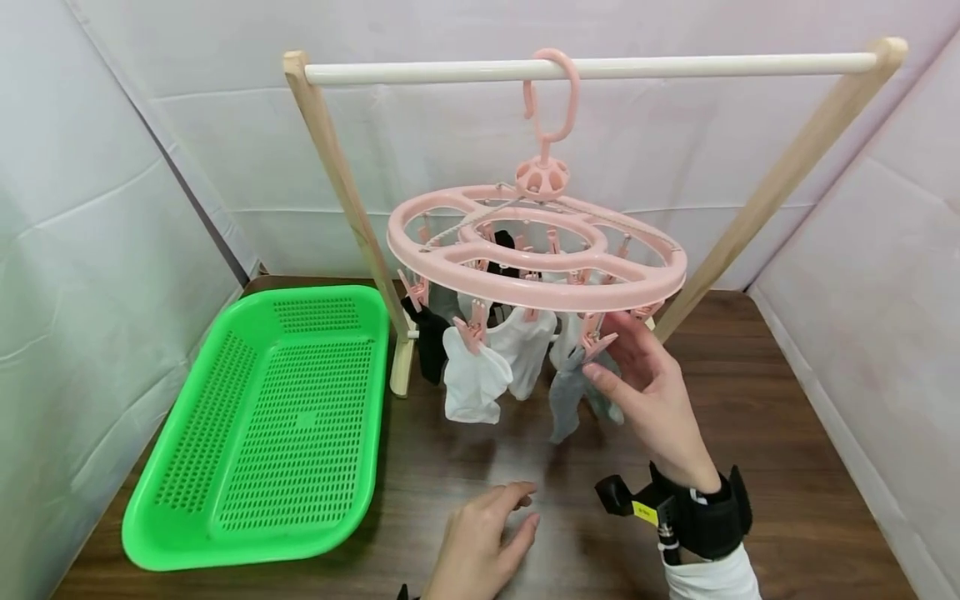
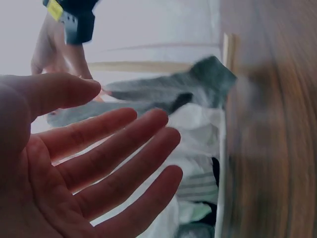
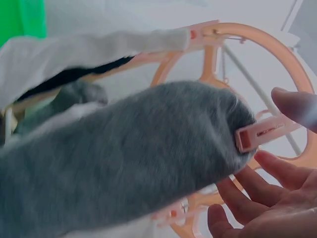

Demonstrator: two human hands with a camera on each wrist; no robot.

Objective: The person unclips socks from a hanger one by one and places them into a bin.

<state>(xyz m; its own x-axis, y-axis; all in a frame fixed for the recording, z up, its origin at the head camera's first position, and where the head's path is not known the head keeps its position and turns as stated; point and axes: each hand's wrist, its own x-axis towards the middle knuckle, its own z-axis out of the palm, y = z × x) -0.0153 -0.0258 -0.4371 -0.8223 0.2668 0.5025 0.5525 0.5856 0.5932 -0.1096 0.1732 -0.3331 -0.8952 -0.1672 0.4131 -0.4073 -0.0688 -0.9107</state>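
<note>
A grey sock (image 3: pixel 148 153) hangs from a pink clothespin (image 3: pixel 267 133) at the front right of a pink oval drying hanger (image 1: pixel 525 289). My right hand (image 1: pixel 652 396) is at this clothespin, thumb on one side and fingers on the other. In the right wrist view the fingers are spread and slightly bent, not visibly pinching the pin. My left hand (image 1: pixel 486 537) is held low in front of the hanger, fingers loosely bent, holding nothing. White socks (image 1: pixel 474 379) and a black sock (image 1: pixel 430 337) hang from other clothespins.
The hanger's hook (image 1: pixel 558 96) goes over a white rod (image 1: pixel 420 72) on a wooden stand (image 1: pixel 780 187). A green perforated basket (image 1: pixel 142 500) stands on the brown table (image 1: pixel 810 467) at the left. White cloth walls (image 1: pixel 247 150) enclose the space.
</note>
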